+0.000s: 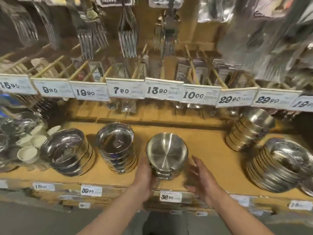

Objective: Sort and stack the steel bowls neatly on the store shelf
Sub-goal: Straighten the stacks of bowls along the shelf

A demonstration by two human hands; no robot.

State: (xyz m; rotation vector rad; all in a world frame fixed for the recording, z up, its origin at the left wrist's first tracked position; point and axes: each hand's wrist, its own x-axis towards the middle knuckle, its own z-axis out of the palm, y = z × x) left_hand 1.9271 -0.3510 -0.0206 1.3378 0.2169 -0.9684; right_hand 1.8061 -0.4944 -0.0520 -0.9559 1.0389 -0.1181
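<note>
Steadying a short stack of brushed steel bowls [166, 156] at the front of the tan wooden shelf [208, 145].

The left hand [145, 173] cups the stack's side, likely squaring it; the right hand [202, 175] hovers just beside it, fingers spread, holding nothing. Taller shiny steel bowl stacks [116, 146] stand alongside.

Both my forearms reach forward. My left hand [145, 175] is upright with its fingers curled inward; my right hand [202, 177] is open, fingers spread and straight.

Wooden shelf [208, 143]: five steel bowl stacks [166, 156], white cups [28, 153] far left, price tags [170, 197] on front edge.
</note>
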